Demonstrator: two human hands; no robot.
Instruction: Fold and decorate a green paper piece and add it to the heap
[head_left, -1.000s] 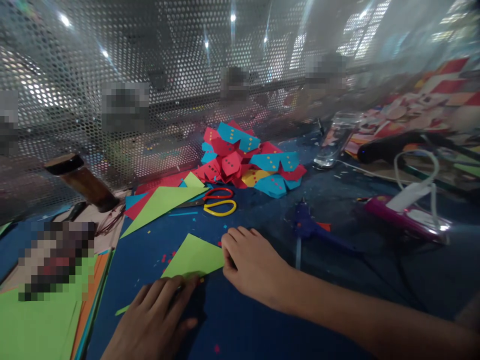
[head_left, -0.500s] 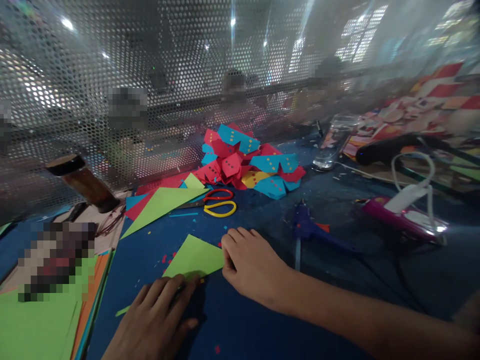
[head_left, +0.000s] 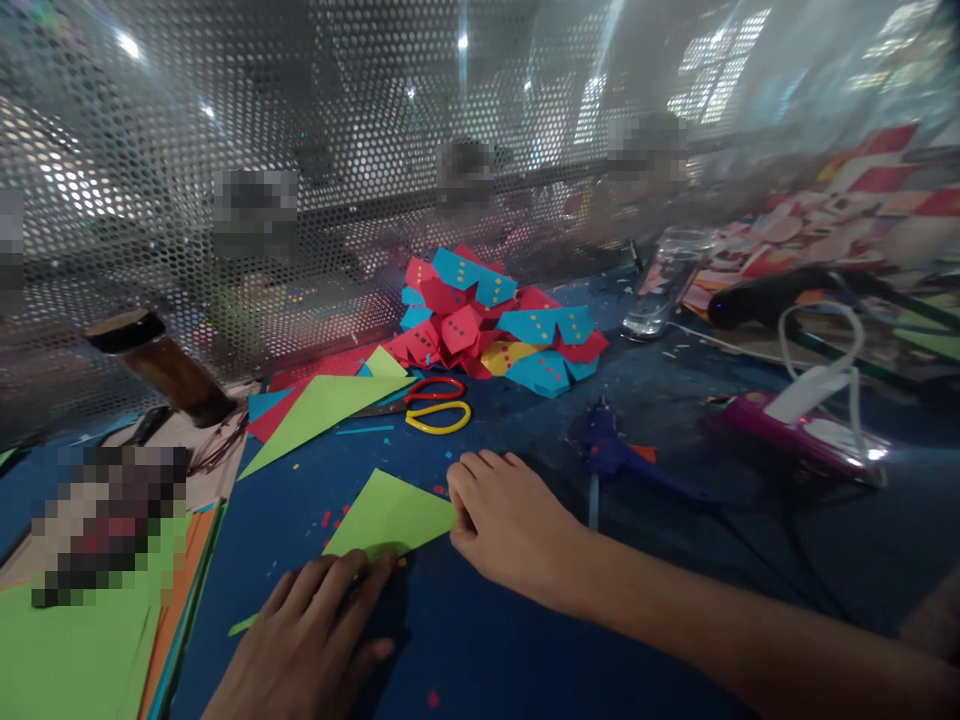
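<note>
Blue work table (head_left: 510, 660), perforated metal screen (head_left: 225, 120) far. Left hand (head_left: 311, 640) flat, fingers together, pressing near edge of folded green paper triangle (head_left: 390, 515); right hand (head_left: 510, 525) pinching its right corner.

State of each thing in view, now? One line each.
green paper triangle, lying flat, held at two corners
left hand, spread flat on its lower corner
right hand, fingers curled at its right corner
scissors, lying flat, handles together
glue gun, lying on its side
brown bottle, tilted
</note>
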